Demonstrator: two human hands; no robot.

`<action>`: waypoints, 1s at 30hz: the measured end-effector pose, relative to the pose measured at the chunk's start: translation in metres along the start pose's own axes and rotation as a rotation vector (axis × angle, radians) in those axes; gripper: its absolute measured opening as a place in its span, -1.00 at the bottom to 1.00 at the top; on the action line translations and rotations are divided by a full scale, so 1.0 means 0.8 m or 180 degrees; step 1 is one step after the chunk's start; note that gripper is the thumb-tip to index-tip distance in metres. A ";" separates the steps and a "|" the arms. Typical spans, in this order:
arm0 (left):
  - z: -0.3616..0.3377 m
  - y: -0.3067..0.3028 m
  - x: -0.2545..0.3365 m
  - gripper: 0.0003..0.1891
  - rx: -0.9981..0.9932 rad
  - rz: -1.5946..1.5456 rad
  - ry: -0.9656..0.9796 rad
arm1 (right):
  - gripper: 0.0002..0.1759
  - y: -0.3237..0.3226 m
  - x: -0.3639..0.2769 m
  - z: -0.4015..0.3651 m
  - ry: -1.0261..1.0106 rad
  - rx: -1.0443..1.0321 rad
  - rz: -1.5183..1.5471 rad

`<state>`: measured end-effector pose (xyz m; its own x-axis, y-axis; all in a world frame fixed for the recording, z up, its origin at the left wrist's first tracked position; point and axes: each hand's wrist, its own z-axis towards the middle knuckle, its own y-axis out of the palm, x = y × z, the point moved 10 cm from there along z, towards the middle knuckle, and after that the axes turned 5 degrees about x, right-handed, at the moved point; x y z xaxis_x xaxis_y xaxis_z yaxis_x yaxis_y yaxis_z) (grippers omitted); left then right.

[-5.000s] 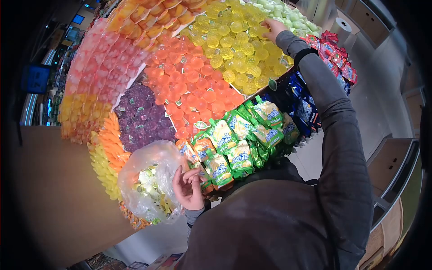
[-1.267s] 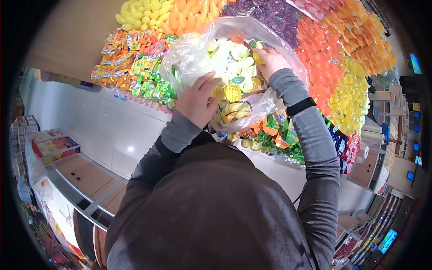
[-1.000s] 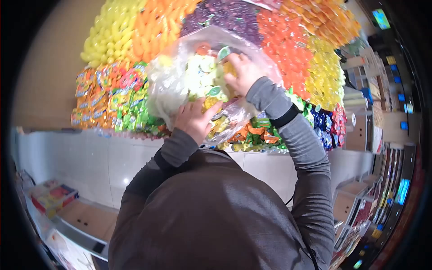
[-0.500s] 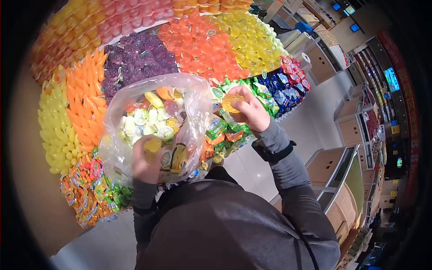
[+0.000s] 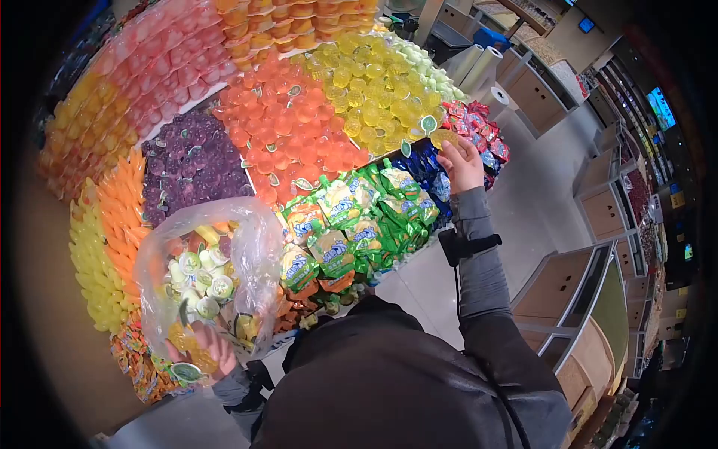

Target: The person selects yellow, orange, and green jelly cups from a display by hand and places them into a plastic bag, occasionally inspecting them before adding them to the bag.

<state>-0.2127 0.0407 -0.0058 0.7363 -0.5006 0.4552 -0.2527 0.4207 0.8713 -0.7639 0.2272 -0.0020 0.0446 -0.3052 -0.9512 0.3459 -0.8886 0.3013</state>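
A clear plastic bag (image 5: 258, 247) stands open at the lower left, holding white-and-green cups (image 5: 202, 280) and a few yellow and orange pieces. My left hand (image 5: 213, 348) is at the bag's near edge, with a yellow jelly piece (image 5: 187, 348) with a green label against its fingers. At the right, my right hand (image 5: 464, 166) pinches a yellow jelly (image 5: 444, 139) beside the heap of yellow jellies (image 5: 374, 93). Blue packets (image 5: 424, 170) lie below and left of that hand.
Orange-red jellies (image 5: 288, 135), purple jellies (image 5: 196, 161) and green-and-white pouches (image 5: 359, 213) fill the display. Stacked pink cups (image 5: 168, 63) rise at the back left. Plastic rolls (image 5: 479, 66) stand at the back right, and cabinets (image 5: 538, 90) line the aisle.
My right hand has moved right and away from the bag, still with a yellow jelly. My left hand has moved down and left, its fingers more spread. The view has shifted.
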 end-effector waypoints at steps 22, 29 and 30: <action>0.001 0.077 -0.236 -0.50 0.1834 0.0426 0.0267 | -0.53 0.155 0.099 0.316 -0.2269 -0.1083 -0.3417; 0.029 0.079 -0.248 -0.49 0.1492 0.0650 0.0169 | -0.53 0.177 0.134 0.322 -0.1850 -0.1670 -0.3899; 0.032 0.075 -0.250 -0.49 0.1506 0.0642 0.0187 | -0.54 0.180 0.135 0.321 -0.1900 -0.1733 -0.3885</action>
<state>-0.3907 0.1469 -0.0395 0.6743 -0.3957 0.6235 -0.6395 0.1095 0.7610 -0.9499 -0.0214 -0.0449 -0.8693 0.3122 -0.3831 0.1932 -0.4987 -0.8449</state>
